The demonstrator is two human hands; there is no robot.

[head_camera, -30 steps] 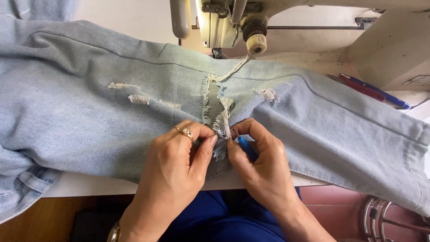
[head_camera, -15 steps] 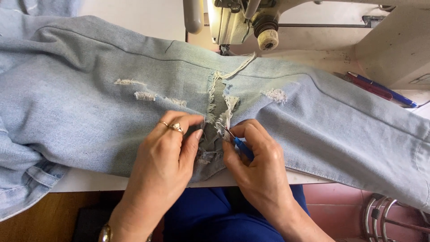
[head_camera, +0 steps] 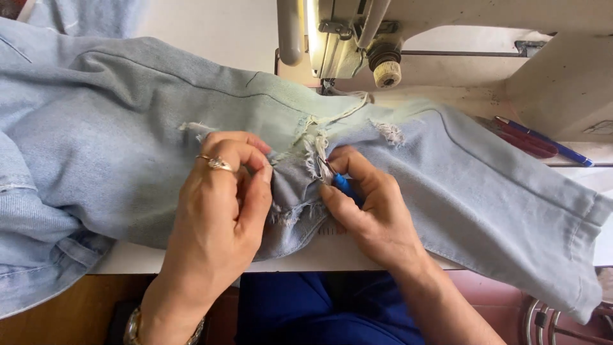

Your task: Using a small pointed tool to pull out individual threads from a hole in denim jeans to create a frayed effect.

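Jeans (head_camera: 128, 140) higher; blue tool (head_camera: 345, 186) half-hidden, perhaps.

White sewing table (head_camera: 211, 29) under pale blue jeans (head_camera: 128, 140), cream sewing machine (head_camera: 447, 38), blue and red pens (head_camera: 543, 140).

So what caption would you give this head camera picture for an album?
Two hands work a frayed tear in light blue jeans: left hand pinches the denim, right hand holds a blue-handled tool, below a sewing machine.
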